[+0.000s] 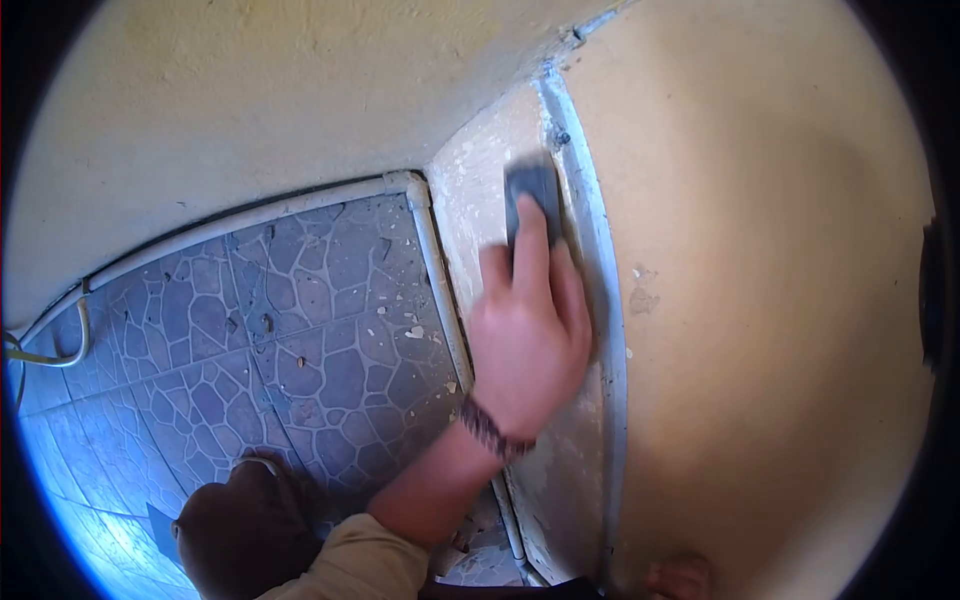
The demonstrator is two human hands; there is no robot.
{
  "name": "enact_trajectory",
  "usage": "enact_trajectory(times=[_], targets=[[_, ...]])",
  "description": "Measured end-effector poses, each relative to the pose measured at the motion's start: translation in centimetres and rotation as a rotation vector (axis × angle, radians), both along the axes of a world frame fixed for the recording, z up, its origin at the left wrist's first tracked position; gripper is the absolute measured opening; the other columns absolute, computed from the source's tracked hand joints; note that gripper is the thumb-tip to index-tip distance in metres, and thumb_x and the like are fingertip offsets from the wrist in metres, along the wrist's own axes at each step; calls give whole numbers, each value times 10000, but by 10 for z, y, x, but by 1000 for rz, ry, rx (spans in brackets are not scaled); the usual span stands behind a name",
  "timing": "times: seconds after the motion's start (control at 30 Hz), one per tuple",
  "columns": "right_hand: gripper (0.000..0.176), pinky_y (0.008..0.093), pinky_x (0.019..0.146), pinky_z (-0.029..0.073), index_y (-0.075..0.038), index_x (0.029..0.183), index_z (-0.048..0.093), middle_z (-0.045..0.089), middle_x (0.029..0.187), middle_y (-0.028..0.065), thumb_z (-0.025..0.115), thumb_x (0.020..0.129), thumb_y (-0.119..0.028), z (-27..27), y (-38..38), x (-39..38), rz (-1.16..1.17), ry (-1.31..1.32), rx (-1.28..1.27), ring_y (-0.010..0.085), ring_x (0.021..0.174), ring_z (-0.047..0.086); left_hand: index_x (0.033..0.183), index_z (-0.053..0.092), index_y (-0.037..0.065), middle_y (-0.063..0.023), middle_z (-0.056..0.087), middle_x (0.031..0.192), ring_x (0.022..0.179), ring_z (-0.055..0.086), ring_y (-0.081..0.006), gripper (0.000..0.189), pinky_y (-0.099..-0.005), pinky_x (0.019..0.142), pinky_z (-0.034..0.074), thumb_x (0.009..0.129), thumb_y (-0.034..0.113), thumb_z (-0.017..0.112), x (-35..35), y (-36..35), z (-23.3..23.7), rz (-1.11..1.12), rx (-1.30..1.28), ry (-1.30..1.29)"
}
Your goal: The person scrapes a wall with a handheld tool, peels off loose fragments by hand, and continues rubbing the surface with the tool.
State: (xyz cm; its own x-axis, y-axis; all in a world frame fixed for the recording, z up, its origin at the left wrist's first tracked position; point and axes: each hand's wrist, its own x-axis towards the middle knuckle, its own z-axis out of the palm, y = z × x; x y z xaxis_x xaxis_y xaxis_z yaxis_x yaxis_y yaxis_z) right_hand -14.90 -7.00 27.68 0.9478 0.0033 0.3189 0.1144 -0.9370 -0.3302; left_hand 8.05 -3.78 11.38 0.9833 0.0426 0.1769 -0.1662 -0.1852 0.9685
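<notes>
My left hand (528,335) presses a dark grey sanding block (530,190) flat against a narrow, rough, patchy strip of wall (480,180). The fingers lie over the block, which is blurred. A braided band circles the wrist, and a beige sleeve (360,565) covers the forearm lower down. At the bottom edge a small pinkish part, seemingly my right hand (680,578), rests low against the smooth cream wall (770,300). Too little of it shows to tell its state.
A pale metal corner strip (600,290) runs down between the rough strip and the cream wall. The blue-grey stone-pattern tile floor (300,330) carries scattered plaster flakes. A white pipe (440,280) follows the wall base. My brown-trousered knee (240,525) is at lower left.
</notes>
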Motion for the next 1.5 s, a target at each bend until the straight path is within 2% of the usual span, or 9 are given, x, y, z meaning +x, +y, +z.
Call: enact_trajectory(times=[0.17,0.3,0.4,0.83,1.1,1.23,1.33,1.47,1.5], targets=[[226,434,614,522,36,962,636,652,793,204,648,823,-141,-6,0,3,17,-26,28,322,698,642,1220,507,-105,-276,563,801,662,575,-413,361,-460,562,469,888,32,541,9,-5,5,-6,44,12],[226,428,609,516,37,987,627,652,814,200,631,854,-145,-2,-6,-1,72,-4,48,315,711,638,1269,467,-92,-227,519,823,527,570,-352,421,-419,418,461,894,79,550,12,-14,-1,68,84,-60],[222,421,612,515,36,991,626,655,838,196,630,855,-140,2,-5,0,62,20,68,309,711,632,1257,477,-88,-242,521,840,541,577,-359,404,-418,425,469,893,72,545,-13,-8,5,23,83,-5],[263,453,694,511,5,1069,620,655,904,201,565,919,-204,8,9,-5,-82,128,35,308,751,626,1307,434,-74,-253,519,840,527,584,-378,470,-442,434,477,888,106,546,24,-12,7,39,196,14],[292,436,661,507,2,1069,620,657,877,191,558,932,-248,4,7,-5,-88,98,37,307,766,636,1278,453,-79,-275,529,814,560,578,-421,427,-482,459,476,893,85,535,-16,-8,-3,-6,27,28],[278,425,612,503,8,1057,615,654,849,195,552,929,-230,-3,1,-3,-14,26,12,307,721,633,1275,446,-61,-314,534,813,576,566,-463,408,-514,485,473,905,95,520,52,-16,-4,59,35,25],[272,419,595,502,19,1048,616,653,843,204,553,919,-213,-2,2,-1,-16,-8,30,309,708,635,1284,445,-62,-314,540,825,568,570,-454,418,-500,476,477,910,106,522,31,-15,-10,54,-1,11],[273,408,585,497,34,1039,614,653,847,215,570,902,-198,-6,-3,-4,47,-20,15,308,711,638,1225,497,-85,-262,574,820,681,563,-401,365,-458,597,489,894,65,536,-30,5,6,-87,3,152],[274,404,582,496,38,1038,613,653,850,218,577,898,-195,-7,-3,-4,46,-27,0,307,711,638,1246,490,-69,-248,572,836,705,583,-390,387,-438,566,488,887,63,553,-29,5,5,-103,32,153]])
